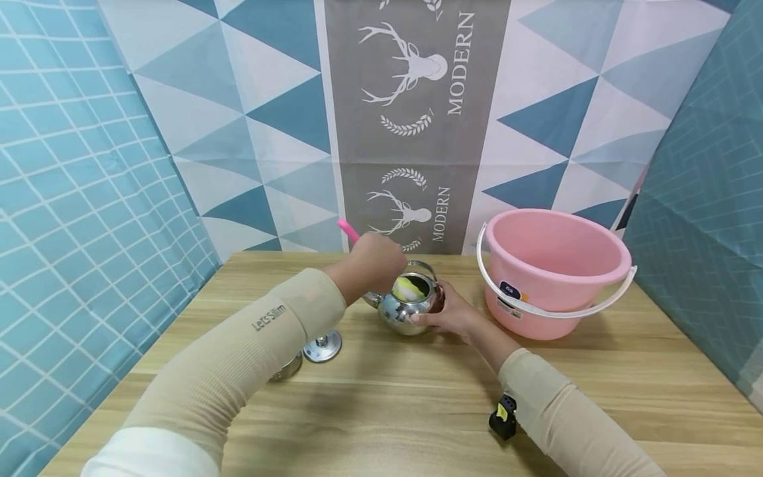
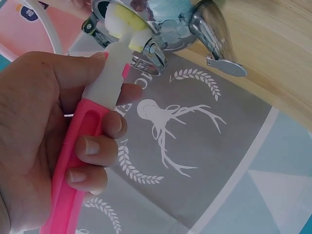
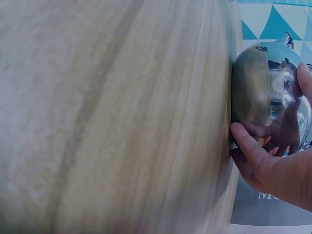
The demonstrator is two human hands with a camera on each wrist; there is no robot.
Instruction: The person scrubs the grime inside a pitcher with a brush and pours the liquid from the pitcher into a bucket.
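The teapot [image 1: 398, 318] is finished in smooth, mirror-bright metal. The brush handle [image 2: 63, 185] is moulded in plastic, ridged along one edge; its head [image 1: 407, 290] is made of spongy material. The bucket [image 1: 557, 285] is formed of satiny plastic. The sleeves [image 1: 238, 361] are knitted in matt, ribbed cloth. The table [image 1: 369, 411] is surfaced with smooth, grained wood.

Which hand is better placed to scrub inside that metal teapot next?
Probably the left hand: it grips the pink-handled brush, whose sponge head pokes into the open teapot. The right hand is occupied holding the teapot's side.
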